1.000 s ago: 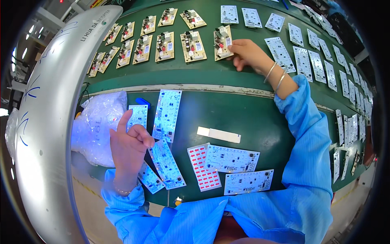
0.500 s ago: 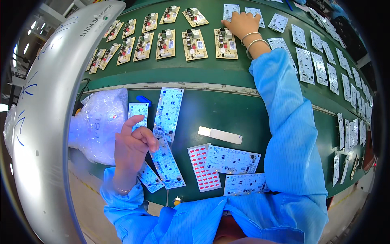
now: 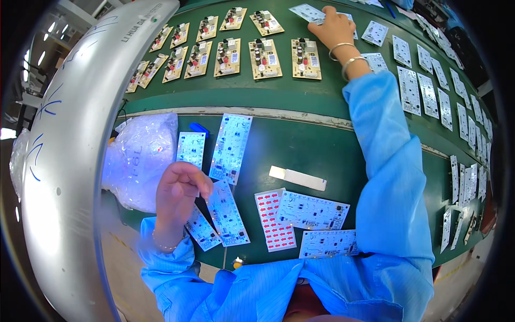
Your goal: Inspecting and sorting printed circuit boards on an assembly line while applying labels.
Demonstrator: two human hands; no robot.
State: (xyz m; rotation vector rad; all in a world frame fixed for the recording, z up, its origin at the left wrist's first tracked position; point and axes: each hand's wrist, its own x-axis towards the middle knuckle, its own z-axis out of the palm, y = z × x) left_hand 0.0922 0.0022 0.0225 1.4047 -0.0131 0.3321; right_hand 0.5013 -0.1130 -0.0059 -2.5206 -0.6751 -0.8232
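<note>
Pinching, in the right-hand grip [image 3: 333,31], what looks like the right end of a flat, rectangular white circuit board [image 3: 303,12], with thumb and fingers drawn together; cannot tell exactly where the fingertips press. Holding that board slantwise near the far edge of the long green far surface [image 3: 331,65], so apparently partway through handling it: gripped, but not lying flat.

Hovering with the left-hand grip [image 3: 179,193], loosely curled and with nothing visible in it, over the left part of the green near surface [image 3: 306,145], close by a loose group of bluish-lit white boards [image 3: 229,216].

Already set out, to judge by the even spacing, in two rows toward the left end of the far surface: tan rectangular circuit boards [image 3: 265,60] with tall black, red and white parts. Untouched by either hand, ranged toward the right edge: many flat white boards [image 3: 409,91], so seemingly plenty left on that side.

Lying toward the front edge of the near surface: two more white boards [image 3: 314,210], one overlapping a white sheet of red arrow shapes [image 3: 274,222], the other partly covered by the light-blue right sleeve [image 3: 391,166]. Behind these: a narrow flat white strip [image 3: 300,178]. By the left edge: a crumpled clear plastic bag [image 3: 140,163]. Cannot tell whether any board is finished.
</note>
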